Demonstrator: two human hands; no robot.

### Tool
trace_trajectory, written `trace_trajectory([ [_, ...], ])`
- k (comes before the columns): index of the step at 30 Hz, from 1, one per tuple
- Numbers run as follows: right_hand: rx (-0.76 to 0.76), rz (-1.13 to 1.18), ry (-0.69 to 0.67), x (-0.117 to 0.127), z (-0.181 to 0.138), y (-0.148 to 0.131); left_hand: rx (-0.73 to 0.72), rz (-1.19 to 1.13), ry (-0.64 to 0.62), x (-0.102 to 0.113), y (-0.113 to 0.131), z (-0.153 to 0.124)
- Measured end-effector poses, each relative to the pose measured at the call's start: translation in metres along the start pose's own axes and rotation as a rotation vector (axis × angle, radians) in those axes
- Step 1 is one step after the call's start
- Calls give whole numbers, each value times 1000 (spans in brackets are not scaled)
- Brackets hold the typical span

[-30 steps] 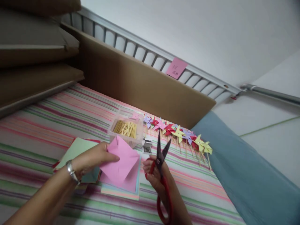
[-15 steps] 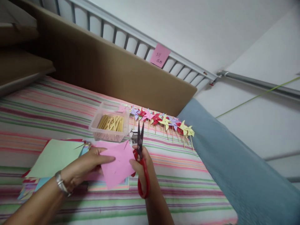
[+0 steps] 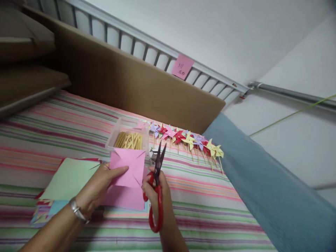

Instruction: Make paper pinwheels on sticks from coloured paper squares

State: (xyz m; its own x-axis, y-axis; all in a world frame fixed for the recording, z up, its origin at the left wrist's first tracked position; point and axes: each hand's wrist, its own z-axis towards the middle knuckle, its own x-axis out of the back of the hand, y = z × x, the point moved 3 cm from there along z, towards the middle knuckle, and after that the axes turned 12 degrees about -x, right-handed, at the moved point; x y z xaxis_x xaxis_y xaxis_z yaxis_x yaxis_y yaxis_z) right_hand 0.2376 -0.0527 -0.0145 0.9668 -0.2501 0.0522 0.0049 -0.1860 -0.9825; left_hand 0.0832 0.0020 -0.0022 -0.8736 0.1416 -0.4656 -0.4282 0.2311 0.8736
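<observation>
My left hand (image 3: 101, 183) pinches a pink paper square (image 3: 128, 167) with diagonal cuts and holds it up over a stack of coloured paper sheets (image 3: 123, 203). My right hand (image 3: 154, 187) grips red-handled scissors (image 3: 156, 182), blades slightly apart and pointing away, just right of the pink square. A clear plastic box of wooden sticks (image 3: 129, 140) sits right behind the square. A row of several finished paper pinwheels (image 3: 189, 138) lies on the striped cloth beyond the scissors.
A green sheet (image 3: 69, 178) tops a second paper pile at left. A small metal object (image 3: 151, 155) lies beside the box. A brown board (image 3: 136, 87) and a railing with a pink sticky note (image 3: 182, 66) stand behind. Blue fabric (image 3: 262, 196) lies at right.
My left hand turned the pink square and lifted it upright toward the box. The scissors closed, then opened a little, staying beside the paper. The camera view shifted slightly.
</observation>
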Motion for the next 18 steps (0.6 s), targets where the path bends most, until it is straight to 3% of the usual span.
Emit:
trace_trajectory([
  [5, -25, -262, -282, -8, -8, -1, -97, 109, 159, 35, 29, 9],
  [8, -72, -341, -407, -14, -16, -5, -131, 139, 185, 50, 38, 10],
  [18, -216, -491, -443, -23, -25, -6, -88, 138, 188, 58, 52, 7],
])
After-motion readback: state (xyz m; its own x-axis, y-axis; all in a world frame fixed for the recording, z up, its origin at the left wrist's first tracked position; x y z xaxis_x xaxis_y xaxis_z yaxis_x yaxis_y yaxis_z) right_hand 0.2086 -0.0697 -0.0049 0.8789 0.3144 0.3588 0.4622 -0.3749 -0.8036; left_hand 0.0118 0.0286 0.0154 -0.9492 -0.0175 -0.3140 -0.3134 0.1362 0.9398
